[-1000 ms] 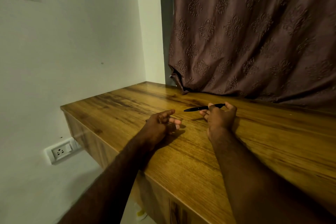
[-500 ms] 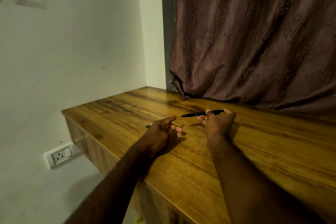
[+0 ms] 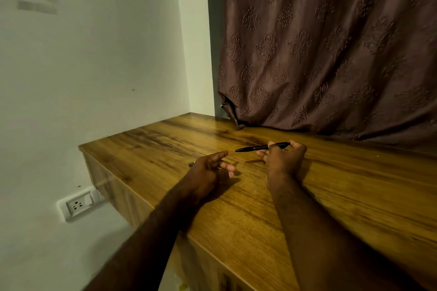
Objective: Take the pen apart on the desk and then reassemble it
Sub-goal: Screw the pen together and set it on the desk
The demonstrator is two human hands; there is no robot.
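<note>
While the right hand [image 3: 282,160] pinches a whole-looking pen [image 3: 261,147] above the table [image 3: 331,196], the left hand [image 3: 208,170], loosely curled over something unclear, suggests disassembly hasn't started.

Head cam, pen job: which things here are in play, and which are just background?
In play:
- slim black pen, held off the desk in the right hand
- left hand, resting on the desk over a small, mostly hidden grey-tipped piece
- wooden desk

Background:
- brown patterned curtain
- white wall socket
</note>
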